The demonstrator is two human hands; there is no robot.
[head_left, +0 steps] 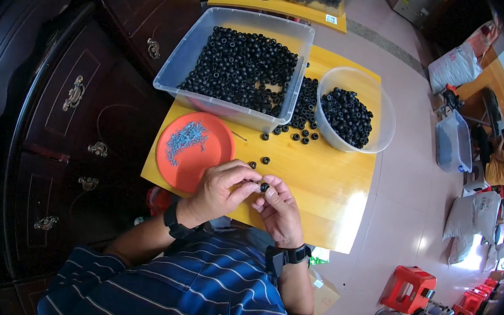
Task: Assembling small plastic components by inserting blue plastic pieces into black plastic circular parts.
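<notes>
My right hand holds a small round black part between thumb and fingertips. My left hand is closed in a pinch right beside it; what sits between its fingertips is too small to make out. Left of my hands, an orange-red plate carries a heap of tiny bluish-grey pieces. Two loose black parts, one of them a small round piece, lie on the yellow table just beyond my fingers.
Past the plate stands a large clear bin of black parts. To its right is a round clear tub with more, and loose ones lie between them. Dark drawers flank the left side; a red stool stands at right.
</notes>
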